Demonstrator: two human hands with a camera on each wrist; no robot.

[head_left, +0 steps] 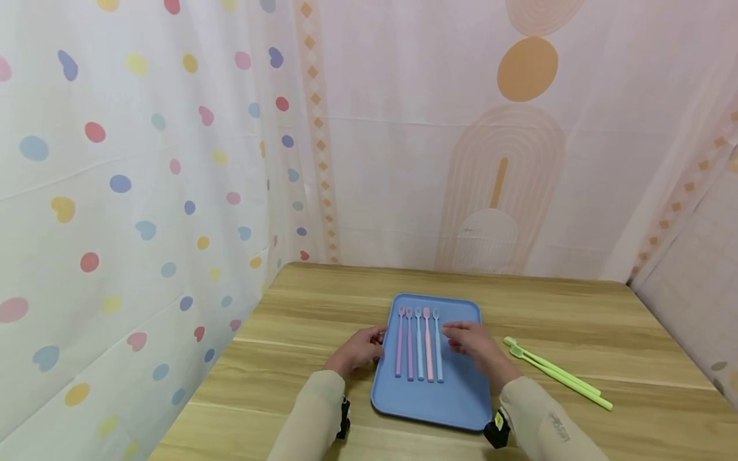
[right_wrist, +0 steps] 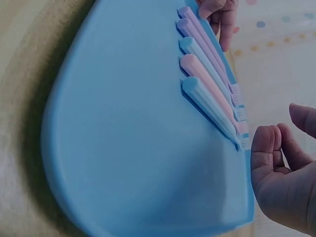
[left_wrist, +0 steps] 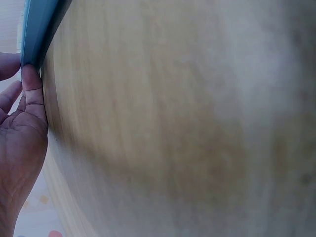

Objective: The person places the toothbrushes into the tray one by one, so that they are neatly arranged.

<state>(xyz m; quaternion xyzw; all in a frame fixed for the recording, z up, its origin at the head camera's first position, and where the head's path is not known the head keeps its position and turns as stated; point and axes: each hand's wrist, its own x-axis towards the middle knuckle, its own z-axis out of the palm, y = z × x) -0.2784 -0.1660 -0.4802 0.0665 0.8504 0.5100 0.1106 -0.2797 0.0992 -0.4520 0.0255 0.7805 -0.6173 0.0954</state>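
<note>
Step, I judge: lining up toothbrushes (head_left: pixel 419 349) | my left hand (head_left: pixel 359 349): apparently pinching the tray's (head_left: pixel 461 397) edge, fingers partly hidden | my right hand (head_left: pixel 475 346): half-open, empty | next calls for: green toothbrushes (head_left: pixel 562 378)

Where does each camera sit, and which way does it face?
Head: on the head, facing forward-down at the tray; left hand, right hand, sleeves show.
Left wrist: on that wrist, facing table and tray edge; left hand shows.
Right wrist: on that wrist, facing across the tray; both hands show.
Shared: head and right wrist both see five brushes.
</note>
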